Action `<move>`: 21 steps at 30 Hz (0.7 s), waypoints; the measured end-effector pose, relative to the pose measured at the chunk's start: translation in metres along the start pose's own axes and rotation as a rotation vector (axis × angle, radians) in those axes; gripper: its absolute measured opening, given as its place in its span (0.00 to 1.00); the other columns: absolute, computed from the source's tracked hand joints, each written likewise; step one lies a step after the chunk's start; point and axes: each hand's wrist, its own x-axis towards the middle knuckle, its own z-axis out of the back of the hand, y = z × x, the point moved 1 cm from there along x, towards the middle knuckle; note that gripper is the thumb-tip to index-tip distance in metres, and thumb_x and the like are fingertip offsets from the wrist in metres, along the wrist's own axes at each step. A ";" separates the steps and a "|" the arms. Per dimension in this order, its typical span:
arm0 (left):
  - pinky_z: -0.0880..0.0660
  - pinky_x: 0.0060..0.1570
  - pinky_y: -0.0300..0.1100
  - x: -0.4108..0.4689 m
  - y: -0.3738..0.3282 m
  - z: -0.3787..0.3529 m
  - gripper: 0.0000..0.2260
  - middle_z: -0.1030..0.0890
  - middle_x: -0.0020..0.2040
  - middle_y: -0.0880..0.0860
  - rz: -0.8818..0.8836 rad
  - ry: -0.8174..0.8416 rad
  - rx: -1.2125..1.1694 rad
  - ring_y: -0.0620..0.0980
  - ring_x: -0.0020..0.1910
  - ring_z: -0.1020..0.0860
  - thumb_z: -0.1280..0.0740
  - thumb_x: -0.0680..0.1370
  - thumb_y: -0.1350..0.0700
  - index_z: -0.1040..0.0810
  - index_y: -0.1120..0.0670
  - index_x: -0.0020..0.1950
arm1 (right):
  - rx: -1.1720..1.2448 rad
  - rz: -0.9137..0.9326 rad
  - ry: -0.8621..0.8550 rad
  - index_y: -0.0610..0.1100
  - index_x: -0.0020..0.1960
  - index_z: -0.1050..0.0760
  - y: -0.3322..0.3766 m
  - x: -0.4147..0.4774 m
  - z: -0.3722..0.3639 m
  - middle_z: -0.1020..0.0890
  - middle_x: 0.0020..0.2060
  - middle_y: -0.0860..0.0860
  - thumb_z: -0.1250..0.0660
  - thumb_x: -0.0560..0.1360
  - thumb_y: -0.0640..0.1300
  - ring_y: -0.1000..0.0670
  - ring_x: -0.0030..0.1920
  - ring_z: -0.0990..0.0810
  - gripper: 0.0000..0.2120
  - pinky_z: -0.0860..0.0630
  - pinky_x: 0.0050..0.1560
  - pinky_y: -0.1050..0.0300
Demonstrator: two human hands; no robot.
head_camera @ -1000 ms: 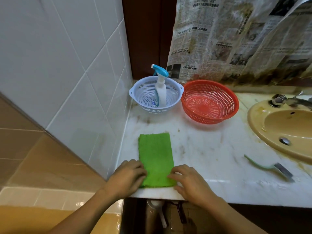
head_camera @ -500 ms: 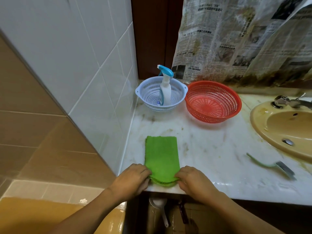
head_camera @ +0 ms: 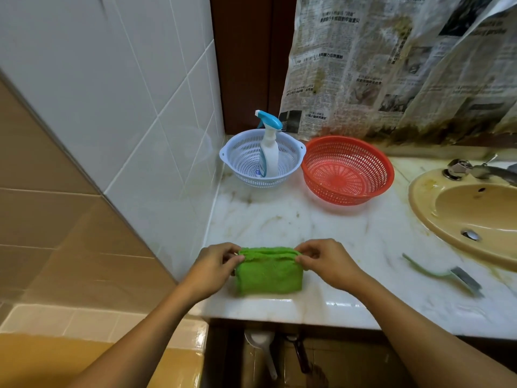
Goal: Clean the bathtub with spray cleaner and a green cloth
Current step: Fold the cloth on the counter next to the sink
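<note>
The left hand [head_camera: 215,264] and the right hand [head_camera: 327,261] pinch, fingers [head_camera: 306,257] closed, the far corners of the folded green cloth [head_camera: 270,275] on the worktop [head_camera: 335,233], well in front of the colander [head_camera: 243,161] (spray bottle [head_camera: 269,152] inside), probably to square the fold.

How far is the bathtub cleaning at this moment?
Done: only preparation; the green cloth lies folded on the counter. In hand: left hand and right hand pinch its far edge. Left: the spray bottle stands untouched in the white basket, so spraying and wiping are left.
</note>
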 end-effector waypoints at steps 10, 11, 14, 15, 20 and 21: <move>0.25 0.42 0.34 0.039 0.001 -0.017 0.02 0.17 0.41 0.47 0.235 -0.142 -0.044 0.43 0.42 0.18 0.25 0.78 0.53 0.17 0.48 0.49 | -0.105 -0.134 -0.121 0.46 0.48 0.15 -0.001 0.051 -0.017 0.16 0.40 0.52 0.26 0.76 0.42 0.55 0.41 0.19 0.02 0.28 0.40 0.72; 0.25 0.43 0.33 0.040 0.003 -0.018 0.04 0.17 0.40 0.47 0.257 -0.137 -0.048 0.43 0.43 0.18 0.24 0.76 0.53 0.16 0.48 0.50 | -0.149 -0.134 -0.123 0.46 0.49 0.15 -0.004 0.054 -0.019 0.16 0.41 0.52 0.26 0.76 0.43 0.54 0.44 0.19 0.03 0.26 0.44 0.69; 0.26 0.43 0.29 0.043 0.009 -0.023 0.10 0.19 0.40 0.48 0.292 -0.130 0.022 0.44 0.42 0.20 0.21 0.74 0.56 0.17 0.50 0.53 | -0.221 -0.158 -0.164 0.47 0.58 0.17 -0.006 0.058 -0.027 0.17 0.48 0.51 0.27 0.76 0.48 0.51 0.50 0.19 0.12 0.24 0.53 0.56; 0.28 0.42 0.29 0.043 0.011 -0.024 0.11 0.19 0.42 0.48 0.288 -0.136 0.066 0.45 0.43 0.20 0.21 0.74 0.55 0.17 0.50 0.54 | -0.238 -0.146 -0.183 0.49 0.61 0.19 -0.005 0.058 -0.029 0.19 0.50 0.51 0.27 0.76 0.50 0.52 0.50 0.21 0.14 0.24 0.53 0.54; 0.30 0.57 0.36 0.044 0.017 -0.031 0.19 0.23 0.59 0.50 0.208 -0.082 0.231 0.46 0.54 0.24 0.24 0.77 0.54 0.21 0.54 0.67 | -0.477 0.018 -0.035 0.51 0.66 0.21 -0.011 0.054 -0.039 0.23 0.59 0.51 0.30 0.79 0.51 0.49 0.63 0.26 0.17 0.27 0.57 0.54; 0.30 0.59 0.36 0.045 0.018 -0.033 0.21 0.23 0.61 0.51 0.212 -0.063 0.234 0.48 0.57 0.23 0.25 0.77 0.54 0.22 0.55 0.69 | -0.493 0.006 -0.023 0.50 0.67 0.22 -0.012 0.055 -0.040 0.23 0.60 0.51 0.30 0.79 0.51 0.48 0.64 0.27 0.17 0.27 0.58 0.54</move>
